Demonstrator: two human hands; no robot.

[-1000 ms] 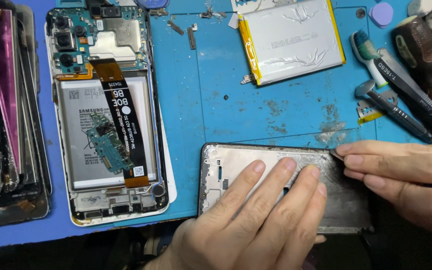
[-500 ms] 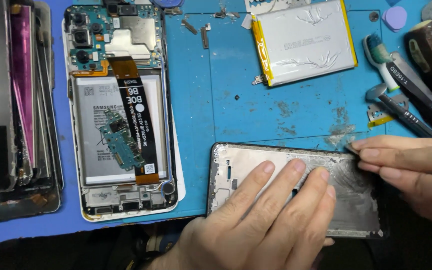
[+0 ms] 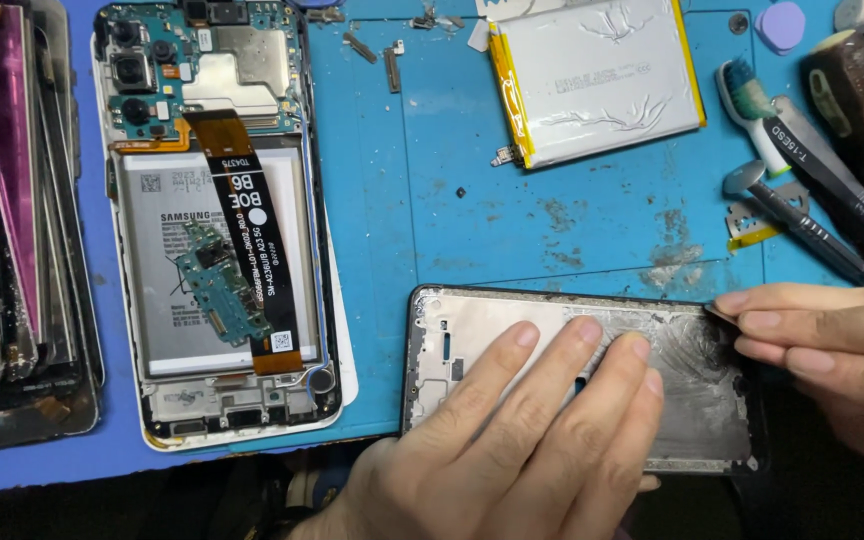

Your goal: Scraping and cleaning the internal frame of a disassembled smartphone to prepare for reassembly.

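Blue bench mat (image 3: 572,250) carries your bare phone frame (image 3: 472,330) at its near edge. Your left hand (image 3: 512,440) presses it flat, fingers spread; your right hand (image 3: 832,350) pinches a thin blade (image 3: 720,314) at the frame's far right corner. Loosen that press and the blade may skid into your fingers.

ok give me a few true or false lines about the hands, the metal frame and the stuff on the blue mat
1. The left hand lies flat on the metal phone frame. True.
2. The right hand rests on the opened phone. False: it is at the frame's right upper corner, fingers pinching a small thin thing there.
3. The silver battery pack lies apart from both hands, at the far side of the blue mat. True.
4. The opened phone lies right of the frame. False: it lies to its left.
5. Tools lie at the mat's right edge. True.
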